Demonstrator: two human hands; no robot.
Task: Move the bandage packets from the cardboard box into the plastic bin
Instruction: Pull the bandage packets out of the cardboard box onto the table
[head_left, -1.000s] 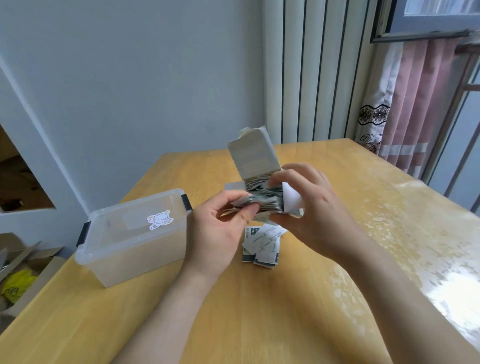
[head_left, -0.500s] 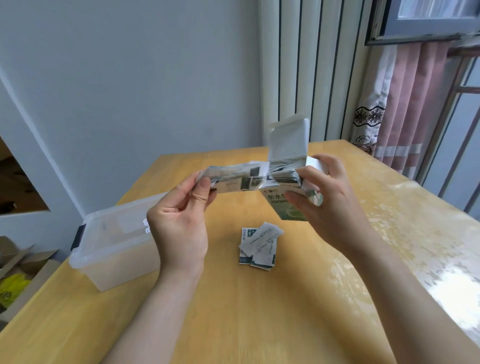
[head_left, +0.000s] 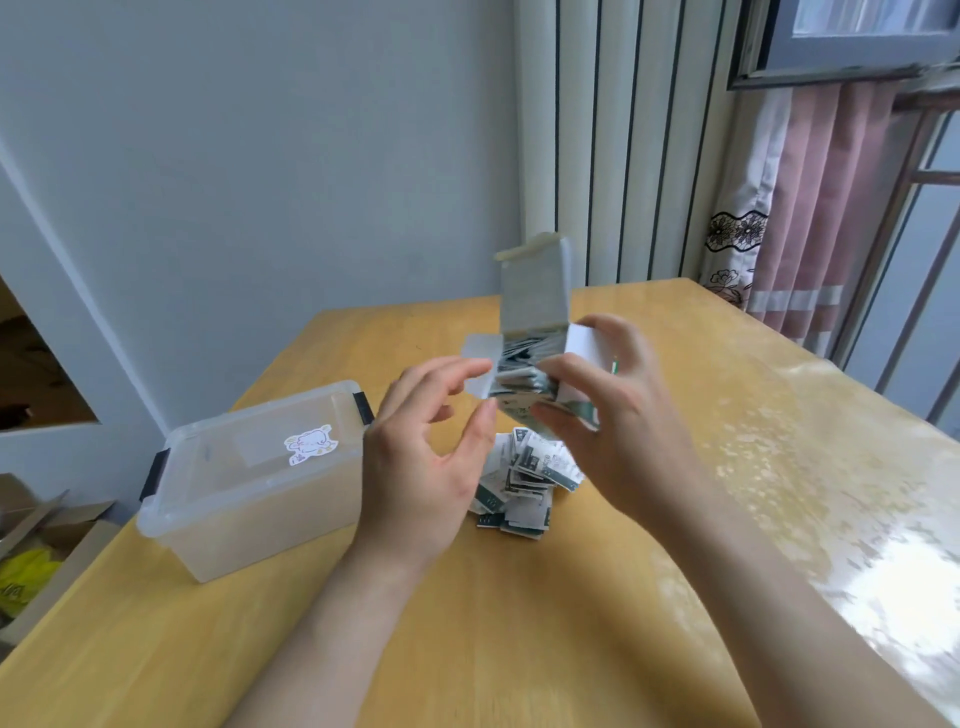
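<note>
My right hand (head_left: 613, 415) grips a small cardboard box (head_left: 535, 291) above the table, its top flap standing up and its side flaps spread. Several bandage packets (head_left: 522, 353) fill the box's open mouth. My left hand (head_left: 415, 467) hovers just left of that opening with relaxed, spread fingers and holds nothing; its fingertips are close to the left side flap. Under the box, a loose pile of packets (head_left: 524, 478) lies on the wooden table (head_left: 519, 623). The clear plastic bin (head_left: 249, 519) stands to the left with its stickered lid on.
The table's left edge runs just beyond the bin, with cardboard and a yellow bag (head_left: 26, 577) on the floor below it. A pink curtain (head_left: 810, 208) and a window frame stand at the right. The right side of the table shines with glare.
Half a second ago my left hand pinched a bunch of packets pulled from the box; now it is empty and back at the box, and the pile on the table is bigger.
</note>
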